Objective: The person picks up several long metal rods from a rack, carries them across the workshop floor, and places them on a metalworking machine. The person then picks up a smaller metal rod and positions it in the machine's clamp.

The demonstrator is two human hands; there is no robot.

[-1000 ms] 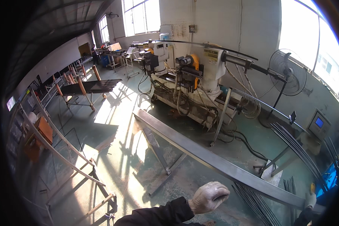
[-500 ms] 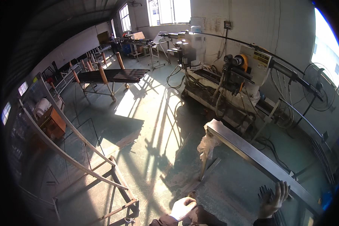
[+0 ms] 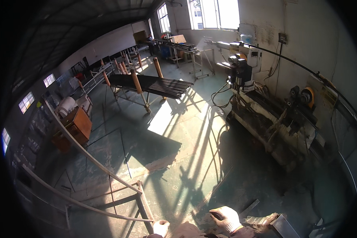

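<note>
At the lower edge, my left hand (image 3: 161,228) looks pale in the sunlight, with its fingers curled in. It appears close beside the near corner of a metal frame rack (image 3: 146,202); whether it touches the rack I cannot tell, and its palm is hidden. My right hand (image 3: 226,219) is further right, fingers loosely curled toward the thumb around a dark hollow, with nothing seen in it. Right of that hand, crumpled clear plastic (image 3: 261,220) wraps the end of a rectangular steel beam (image 3: 283,227), which is mostly cut off by the lower edge.
Long curved rails (image 3: 83,150) rise from the rack on the left. Ahead stands a stand of dark bars (image 3: 154,84) with brown upright posts. A large machine (image 3: 265,123) with cables lines the right wall. A brown cabinet (image 3: 79,125) stands at left; a person (image 3: 150,44) is far back.
The view has turned left and shifted, so the beam now sits at the lower right. My right hand has left the beam's side and curled; my left hand now appears near the rack.
</note>
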